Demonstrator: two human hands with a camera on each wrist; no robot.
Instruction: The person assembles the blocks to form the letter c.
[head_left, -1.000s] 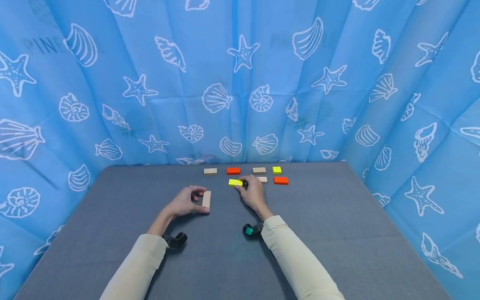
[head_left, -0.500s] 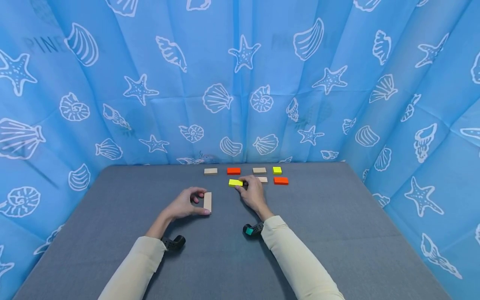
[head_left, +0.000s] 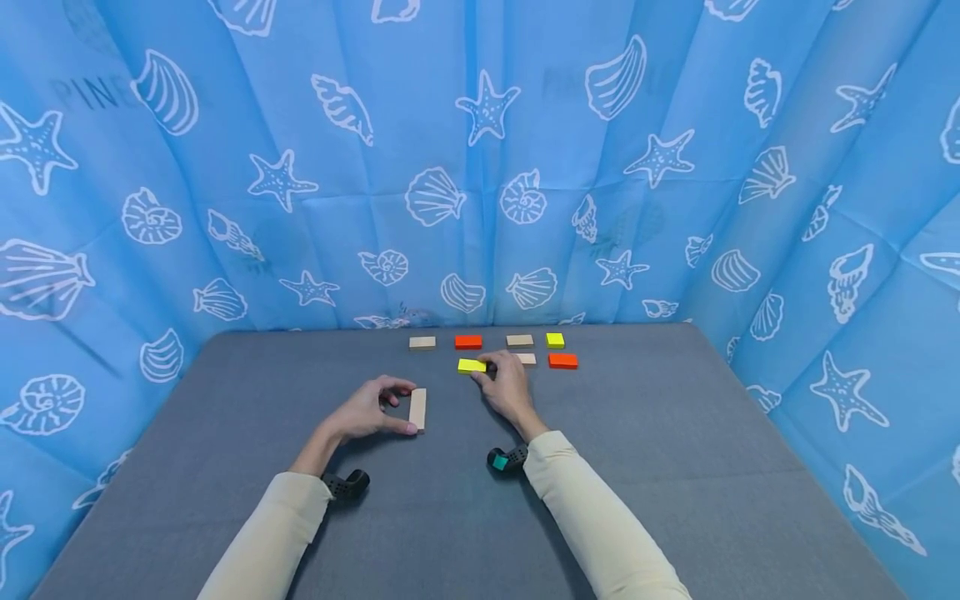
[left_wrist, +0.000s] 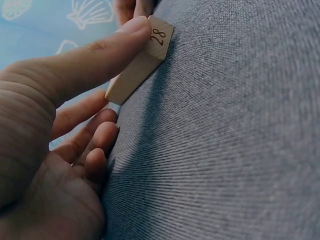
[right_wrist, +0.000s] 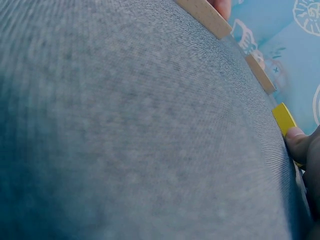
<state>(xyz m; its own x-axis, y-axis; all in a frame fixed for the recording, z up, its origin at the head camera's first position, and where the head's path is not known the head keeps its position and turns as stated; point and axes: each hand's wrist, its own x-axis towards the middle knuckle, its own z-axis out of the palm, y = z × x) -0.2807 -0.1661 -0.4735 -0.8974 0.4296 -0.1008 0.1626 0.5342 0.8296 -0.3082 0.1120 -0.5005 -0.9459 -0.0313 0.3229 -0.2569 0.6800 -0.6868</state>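
My left hand (head_left: 372, 408) pinches a plain wooden block (head_left: 417, 409) lengthwise, thumb at the near end and index finger at the far end. In the left wrist view, that wooden block (left_wrist: 134, 75) bears the number 28 on its near end, and its underside is at or very close to the cloth. Farther off and to the right, my right hand (head_left: 507, 389) grips a yellow block (head_left: 471, 366) by its right end. The right wrist view shows the thumb against the yellow block (right_wrist: 283, 119); the other fingers are mostly hidden there.
Behind the hands lie a wooden block (head_left: 422, 342), a red block (head_left: 468, 342), another wooden block (head_left: 519, 340) and a small yellow block (head_left: 555, 340). Right of my right hand are a partly covered wooden block (head_left: 527, 359) and a red block (head_left: 563, 361). A blue curtain (head_left: 480, 250) borders the grey table (head_left: 450, 517).
My left hand has shifted the wooden block slightly to the right and nearer to me. The right hand and the yellow block have stayed in place.
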